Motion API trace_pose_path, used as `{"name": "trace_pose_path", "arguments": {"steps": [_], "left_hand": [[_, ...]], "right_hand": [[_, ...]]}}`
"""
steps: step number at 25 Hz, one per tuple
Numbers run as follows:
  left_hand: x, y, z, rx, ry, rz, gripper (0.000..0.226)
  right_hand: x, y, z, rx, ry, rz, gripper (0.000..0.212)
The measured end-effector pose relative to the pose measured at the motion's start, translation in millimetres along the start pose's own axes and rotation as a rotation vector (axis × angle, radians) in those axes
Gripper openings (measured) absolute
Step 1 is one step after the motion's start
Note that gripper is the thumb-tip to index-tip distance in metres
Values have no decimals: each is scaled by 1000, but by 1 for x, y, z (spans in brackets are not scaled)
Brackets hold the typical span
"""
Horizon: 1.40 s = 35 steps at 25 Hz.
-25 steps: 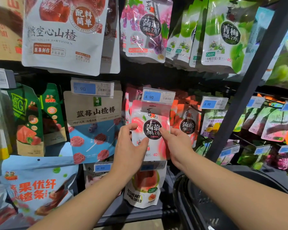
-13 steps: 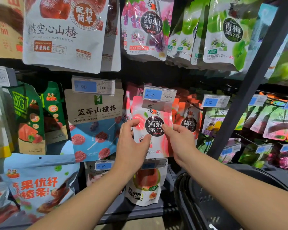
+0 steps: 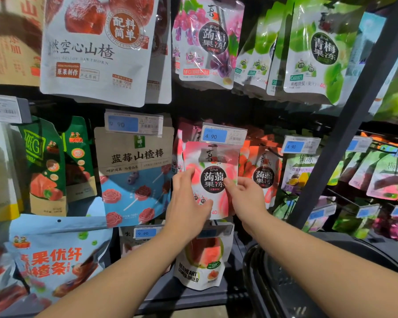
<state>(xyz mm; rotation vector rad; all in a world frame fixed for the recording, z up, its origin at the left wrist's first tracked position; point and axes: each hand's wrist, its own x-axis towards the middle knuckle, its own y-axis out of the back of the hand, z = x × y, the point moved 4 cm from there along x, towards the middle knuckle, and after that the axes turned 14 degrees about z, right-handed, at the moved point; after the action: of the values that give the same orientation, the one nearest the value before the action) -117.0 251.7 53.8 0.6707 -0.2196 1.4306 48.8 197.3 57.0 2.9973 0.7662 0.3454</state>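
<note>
Over the last second very little has shifted. The peach konjac jelly pouch (image 3: 213, 180) hangs in the same spot at the centre of the frame, with its header tucked just under the 4.90 price tag (image 3: 223, 135). Both hands have kept their hold. The left hand (image 3: 186, 203) grips the pouch's left edge, thumb laid across the lower front. The right hand (image 3: 246, 198) pinches the right edge, with one of its fingers (image 3: 226, 181) on the printed face and the others hidden behind. The pouch has only risen slightly toward the tag, so it looks neither freed from its peg nor let go; whether it is coming off or going on I cannot tell.

All this is set against a dark display rack of hanging snack bags, with a slanted steel upright (image 3: 354, 134) crossing the right of the frame. A dark shopping basket (image 3: 251, 260) sits at the lower right. A large hollow hawthorn bag (image 3: 97, 49) fills the upper left, and green plum jelly pouches (image 3: 317, 53) hang at the upper right. A blueberry hawthorn stick bag (image 3: 133, 175) hangs just left of the hands, and a dried guava pouch (image 3: 200, 265) stands below them.
</note>
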Motion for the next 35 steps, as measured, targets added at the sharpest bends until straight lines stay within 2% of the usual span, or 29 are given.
{"name": "trace_pose_path", "arguments": {"steps": [3,6,10,12,16,18,20,24,27,30,34,35], "left_hand": [[9,-8,-4,107,-60,11,79],[29,-16,-13,174,-60,22,75],[56,-31,-32,235,-36,34,76],[65,-38,-40,287,-30,35,78],[80,-52,-50,301,24,31,86],[88,-61,-56,331,41,21,89],[94,-68,-60,351,60,11,90],[102,-76,-59,304,96,40,92],[100,-82,-60,275,57,75,92],[96,-85,-63,244,54,86,95],[101,-84,-61,324,61,58,93],[102,-84,-60,352,72,56,93]], "right_hand": [[-2,-12,11,-173,57,-60,25],[15,-35,17,-338,75,-23,26],[55,-73,39,-256,-68,-16,17],[62,-85,41,-205,-115,-20,19],[70,-90,34,-431,-11,-40,21],[81,-94,34,-414,54,-43,17],[87,-98,32,-411,44,-44,16],[95,-105,32,-379,14,-47,26],[96,-102,29,-392,44,-26,10],[96,-97,29,-389,50,-29,30],[102,-104,31,-425,3,-10,11],[104,-105,32,-437,-8,-7,12]]}}
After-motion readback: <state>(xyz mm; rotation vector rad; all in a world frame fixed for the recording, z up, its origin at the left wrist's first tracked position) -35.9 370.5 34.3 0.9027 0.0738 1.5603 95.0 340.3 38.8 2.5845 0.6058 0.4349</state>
